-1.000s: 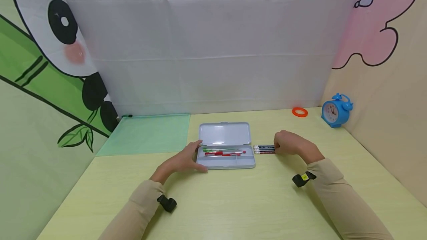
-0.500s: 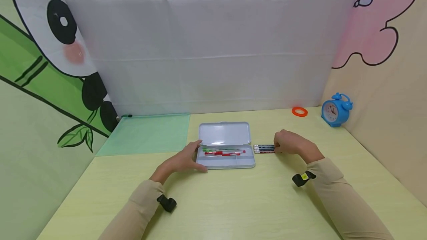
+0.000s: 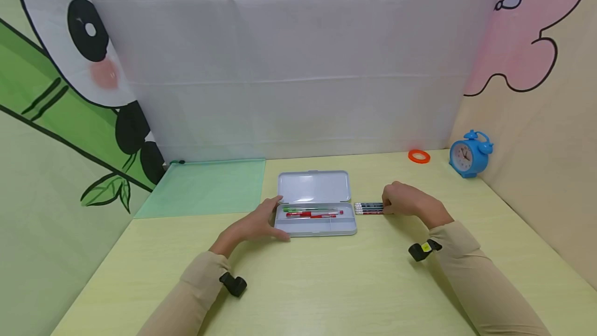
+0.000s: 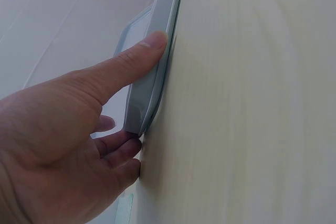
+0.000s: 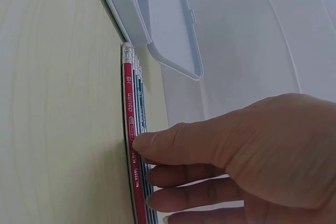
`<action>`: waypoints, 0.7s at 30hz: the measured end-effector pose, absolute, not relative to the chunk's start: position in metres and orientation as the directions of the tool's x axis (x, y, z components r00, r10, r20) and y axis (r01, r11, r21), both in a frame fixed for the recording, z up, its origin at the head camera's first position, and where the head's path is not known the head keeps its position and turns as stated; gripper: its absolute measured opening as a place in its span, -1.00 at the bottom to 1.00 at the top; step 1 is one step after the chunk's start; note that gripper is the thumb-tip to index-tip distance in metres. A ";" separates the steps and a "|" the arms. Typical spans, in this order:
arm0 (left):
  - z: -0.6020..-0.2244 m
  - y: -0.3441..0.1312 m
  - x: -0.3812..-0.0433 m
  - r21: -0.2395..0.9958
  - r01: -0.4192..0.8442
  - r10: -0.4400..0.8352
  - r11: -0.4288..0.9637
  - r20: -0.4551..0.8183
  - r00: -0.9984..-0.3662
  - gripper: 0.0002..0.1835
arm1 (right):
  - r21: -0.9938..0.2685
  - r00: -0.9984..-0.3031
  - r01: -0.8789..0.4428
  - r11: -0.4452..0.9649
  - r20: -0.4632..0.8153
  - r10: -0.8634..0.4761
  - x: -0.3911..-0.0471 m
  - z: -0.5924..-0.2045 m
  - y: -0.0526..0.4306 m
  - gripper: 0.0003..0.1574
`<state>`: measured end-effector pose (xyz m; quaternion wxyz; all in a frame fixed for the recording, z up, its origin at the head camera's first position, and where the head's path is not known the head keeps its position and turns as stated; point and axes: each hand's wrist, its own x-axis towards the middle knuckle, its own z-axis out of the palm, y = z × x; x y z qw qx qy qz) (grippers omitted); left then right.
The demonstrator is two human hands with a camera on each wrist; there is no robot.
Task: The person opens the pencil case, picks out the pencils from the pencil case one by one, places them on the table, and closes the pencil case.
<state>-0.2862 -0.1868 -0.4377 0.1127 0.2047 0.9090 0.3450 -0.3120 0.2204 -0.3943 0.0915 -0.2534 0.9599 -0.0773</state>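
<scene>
A pale pencil case (image 3: 342, 227) lies on the table with its lid (image 3: 314, 186) folded back. Inside its rear compartment are pens, a green one (image 3: 298, 210) and red ones (image 3: 322, 216). My left hand (image 3: 256, 224) holds the case's left end, thumb along the front side and fingers round the end. To the right of the case lie several pencils (image 3: 368, 209) side by side, their eraser ends towards it. My right hand (image 3: 410, 204) grips them between thumb and fingers. In the right wrist view the red pencil (image 5: 128, 90) is nearest, dark ones behind; the hand hides their far ends in the head view.
A green mat (image 3: 210, 188) covers the table's back left. An orange ring (image 3: 419, 156), perhaps a tape roll, lies at the back right, beside a blue alarm clock (image 3: 470, 154). A white sheet (image 3: 298, 66) hangs behind the table.
Hardly anything differs. My right hand and the pencils have shifted very slightly to the left; my left hand stays on the pencil case.
</scene>
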 end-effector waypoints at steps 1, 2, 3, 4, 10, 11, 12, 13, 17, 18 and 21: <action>-0.438 -0.187 -0.286 0.675 0.293 0.450 0.677 -0.064 -0.891 0.31 | -0.196 -0.853 -0.475 0.858 -0.134 -0.504 -0.312 -0.394 0.220 -0.93; -0.438 -0.187 -0.286 0.676 0.293 0.450 0.676 -0.064 -0.891 0.31 | -0.196 -0.852 -0.479 0.856 -0.131 -0.507 -0.312 -0.394 0.221 -0.93; -0.438 -0.187 -0.286 0.677 0.293 0.450 0.675 -0.063 -0.891 0.31 | -0.195 -0.851 -0.483 0.853 -0.126 -0.510 -0.312 -0.394 0.221 -0.93; -0.438 -0.187 -0.286 0.676 0.293 0.449 0.676 -0.062 -0.891 0.31 | -0.194 -0.847 -0.492 0.849 -0.119 -0.518 -0.312 -0.393 0.221 -0.93; -0.438 -0.186 -0.287 0.671 0.295 0.448 0.680 -0.062 -0.892 0.31 | -0.194 -0.834 -0.527 0.828 -0.071 -0.547 -0.312 -0.392 0.219 -0.92; -0.438 -0.186 -0.287 0.670 0.296 0.449 0.681 -0.063 -0.891 0.31 | -0.196 -0.834 -0.529 0.826 -0.062 -0.549 -0.312 -0.392 0.219 -0.92; -0.438 -0.186 -0.287 0.668 0.297 0.450 0.682 -0.062 -0.891 0.31 | -0.195 -0.832 -0.534 0.822 -0.051 -0.553 -0.312 -0.392 0.219 -0.92; -0.438 -0.186 -0.287 0.667 0.299 0.451 0.683 -0.062 -0.890 0.31 | -0.192 -0.831 -0.538 0.820 -0.041 -0.555 -0.312 -0.392 0.218 -0.92; -0.437 -0.187 -0.287 0.668 0.305 0.458 0.679 -0.061 -0.887 0.31 | -0.186 -0.835 -0.541 0.820 0.001 -0.550 -0.312 -0.393 0.215 -0.91; -0.437 -0.187 -0.287 0.668 0.306 0.460 0.678 -0.060 -0.886 0.30 | -0.185 -0.839 -0.537 0.823 0.009 -0.545 -0.312 -0.393 0.214 -0.90; -0.436 -0.188 -0.286 0.673 0.306 0.463 0.673 -0.061 -0.884 0.28 | -0.184 -0.848 -0.525 0.831 0.029 -0.529 -0.312 -0.394 0.211 -0.86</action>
